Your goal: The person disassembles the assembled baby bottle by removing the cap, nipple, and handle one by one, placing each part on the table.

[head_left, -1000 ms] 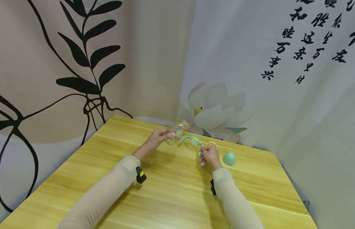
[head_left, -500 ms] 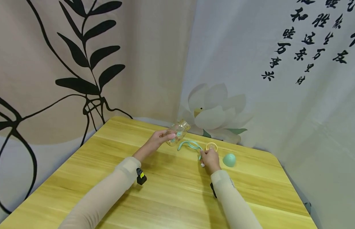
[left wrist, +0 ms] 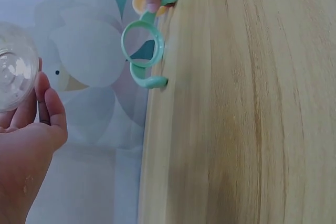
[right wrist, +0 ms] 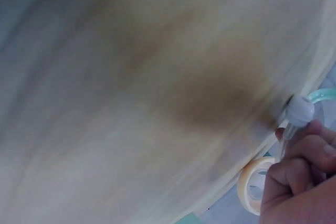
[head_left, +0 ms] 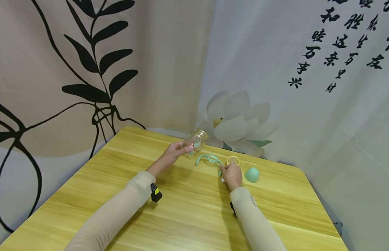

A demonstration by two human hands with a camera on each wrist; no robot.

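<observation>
In the head view my left hand grips a clear baby bottle with a yellow-tinted neck, tilted with its mouth up and to the right. The left wrist view shows its round transparent base. My right hand has curled fingers round a clear straw with a white weighted tip. A yellow collar ring shows just beyond those fingers. Beside them is a mint green two-handled bottle holder; in the left wrist view a fingertip overlaps its ring.
A mint green dome cap stands right of my right hand on the wooden table. Behind the table's far edge hangs a printed curtain. Each wrist wears a small black camera.
My right hand has lowered and shifted slightly right, and the yellow ring shows more fully. The green holder sits a little lower. My left hand and the bottle stay nearly still.
</observation>
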